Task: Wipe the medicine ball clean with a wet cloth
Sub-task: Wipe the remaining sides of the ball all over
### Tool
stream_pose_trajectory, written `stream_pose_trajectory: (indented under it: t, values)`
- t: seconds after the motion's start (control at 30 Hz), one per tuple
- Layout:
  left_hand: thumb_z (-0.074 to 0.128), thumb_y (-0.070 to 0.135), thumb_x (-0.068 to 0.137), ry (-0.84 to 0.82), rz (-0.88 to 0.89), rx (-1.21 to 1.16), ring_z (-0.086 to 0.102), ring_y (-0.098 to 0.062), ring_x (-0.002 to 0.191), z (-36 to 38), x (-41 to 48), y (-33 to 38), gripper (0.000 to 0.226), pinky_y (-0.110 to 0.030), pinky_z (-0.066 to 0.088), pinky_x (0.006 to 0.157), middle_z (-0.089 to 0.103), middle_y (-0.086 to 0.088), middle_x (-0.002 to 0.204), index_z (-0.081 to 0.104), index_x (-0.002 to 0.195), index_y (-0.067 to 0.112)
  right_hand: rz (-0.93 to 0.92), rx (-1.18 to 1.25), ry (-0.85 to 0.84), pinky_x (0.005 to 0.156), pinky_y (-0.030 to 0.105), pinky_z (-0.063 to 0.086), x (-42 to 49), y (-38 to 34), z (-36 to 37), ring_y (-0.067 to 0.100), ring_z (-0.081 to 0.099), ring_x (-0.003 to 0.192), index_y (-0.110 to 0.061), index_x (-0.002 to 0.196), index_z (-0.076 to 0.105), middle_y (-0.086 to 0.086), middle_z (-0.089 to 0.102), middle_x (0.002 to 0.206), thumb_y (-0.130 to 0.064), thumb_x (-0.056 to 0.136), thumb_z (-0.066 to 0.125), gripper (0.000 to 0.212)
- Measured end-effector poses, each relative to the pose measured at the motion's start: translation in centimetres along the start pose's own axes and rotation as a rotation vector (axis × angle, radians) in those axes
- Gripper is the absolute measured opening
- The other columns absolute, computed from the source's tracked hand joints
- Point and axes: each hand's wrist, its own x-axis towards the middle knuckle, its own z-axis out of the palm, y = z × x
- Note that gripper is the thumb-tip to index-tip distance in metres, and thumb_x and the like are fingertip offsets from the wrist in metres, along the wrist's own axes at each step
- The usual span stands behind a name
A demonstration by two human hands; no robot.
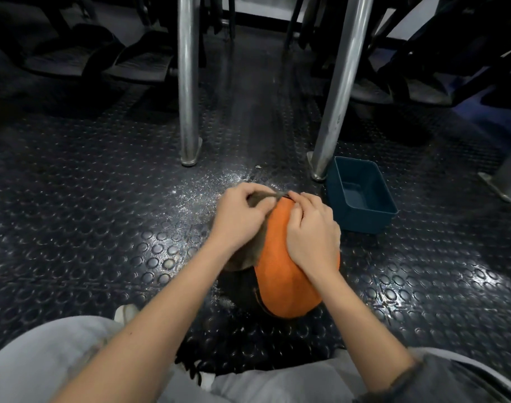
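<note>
Both left hand (242, 216) and right hand (312, 235) pinch the cloth (245, 261); medicine ball (283, 283) lies beneath.

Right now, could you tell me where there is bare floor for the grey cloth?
The studded black floor is bare left of the orange medicine ball, and right of it, nearer than the blue plastic tub. It is crowded around that tub and the slanted steel post.

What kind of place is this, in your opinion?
Probably a gym: a studded rubber floor, steel machine legs, what look like foot pedals, and an orange medicine ball.
</note>
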Motion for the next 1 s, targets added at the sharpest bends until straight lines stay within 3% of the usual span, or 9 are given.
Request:
stream_pose_trajectory:
  t: [0.1,0.2,0.3,0.37,0.43,0.53,0.63,0.87,1.0]
  values:
    - [0.067,0.021,0.075,0.062,0.198,0.059,0.055,-0.001,0.088,1.2,-4.3,-0.2,0.012,-0.012,0.038,0.085,0.063,0.021,0.083,0.071,0.084,0.028,0.062,0.03,-0.073,0.108,0.059,0.019,0.7,-0.2,-0.3,0.013,0.026,0.134,-0.033,0.136,0.046,-0.01,0.038,0.143,-0.03,0.101,0.027,0.04]
    - [0.064,0.024,0.077,0.168,0.218,0.087,0.051,0.002,0.095,0.6,-5.2,-1.7,0.012,-0.009,0.032,0.088,0.061,0.027,0.089,0.069,0.085,0.031,0.051,0.051,-0.223,0.105,0.06,0.022,2.5,-0.2,-1.2,0.017,0.024,0.133,-0.038,0.139,0.041,-0.01,0.036,0.141,-0.038,0.102,0.025,0.041]
    - [0.065,0.021,0.083,0.223,0.142,0.082,0.056,-0.007,0.096,-0.8,-2.9,-2.4,0.011,-0.017,0.038,0.089,0.061,0.021,0.092,0.066,0.089,0.03,-0.037,-0.012,-0.373,0.103,0.049,0.024,4.0,0.7,-2.6,0.017,0.031,0.119,-0.047,0.132,0.046,-0.012,0.042,0.116,-0.046,0.099,0.033,0.036]
    - [0.067,0.016,0.085,0.216,-0.005,0.023,0.059,-0.012,0.098,-1.6,-0.4,-2.7,0.011,-0.017,0.041,0.084,0.064,0.012,0.093,0.067,0.091,0.026,-0.108,-0.033,-0.296,0.098,0.038,0.019,4.0,1.7,-2.5,0.011,0.032,0.106,-0.048,0.125,0.053,-0.013,0.041,0.102,-0.053,0.094,0.041,0.034]
    - [0.066,0.018,0.086,0.173,-0.165,-0.003,0.06,-0.012,0.095,-2.2,2.1,-3.0,0.01,-0.017,0.041,0.077,0.066,0.006,0.096,0.069,0.095,0.022,-0.194,0.069,-0.147,0.102,0.038,0.018,2.9,2.3,-1.5,0.007,0.032,0.104,-0.04,0.123,0.059,-0.011,0.04,0.103,-0.056,0.091,0.046,0.038]
    - [0.065,0.022,0.087,0.09,-0.241,0.047,0.059,-0.011,0.095,-2.0,4.8,-2.7,0.016,-0.02,0.038,0.079,0.068,0.003,0.099,0.071,0.101,0.018,-0.236,0.182,-0.092,0.111,0.044,0.021,1.5,2.4,-0.2,0.008,0.032,0.124,-0.028,0.128,0.054,-0.008,0.045,0.131,-0.055,0.088,0.036,0.052]
    - [0.064,0.023,0.087,0.114,-0.138,0.17,0.058,-0.013,0.099,-0.9,4.4,-1.9,0.017,-0.021,0.039,0.083,0.069,0.002,0.104,0.072,0.101,0.018,-0.159,0.143,-0.146,0.115,0.048,0.017,1.5,2.4,0.4,0.014,0.024,0.141,-0.027,0.141,0.04,-0.006,0.033,0.151,-0.05,0.09,0.022,0.059]
    - [0.061,0.031,0.082,0.12,0.343,0.246,0.041,-0.008,0.089,0.7,-5.4,-1.8,0.016,-0.009,0.027,0.086,0.055,0.015,0.087,0.071,0.09,0.022,-0.191,0.212,-0.183,0.112,0.038,0.027,3.0,3.0,0.5,0.01,0.033,0.136,-0.032,0.137,0.047,-0.008,0.043,0.145,-0.046,0.089,0.026,0.054]
    - [0.062,0.03,0.081,0.128,0.316,0.229,0.046,-0.011,0.089,-0.2,-3.4,-1.8,0.017,-0.009,0.028,0.084,0.06,0.008,0.086,0.073,0.089,0.02,-0.221,0.252,-0.195,0.112,0.032,0.024,2.8,2.6,0.6,0.012,0.035,0.134,-0.03,0.133,0.052,-0.007,0.047,0.142,-0.038,0.096,0.039,0.04]
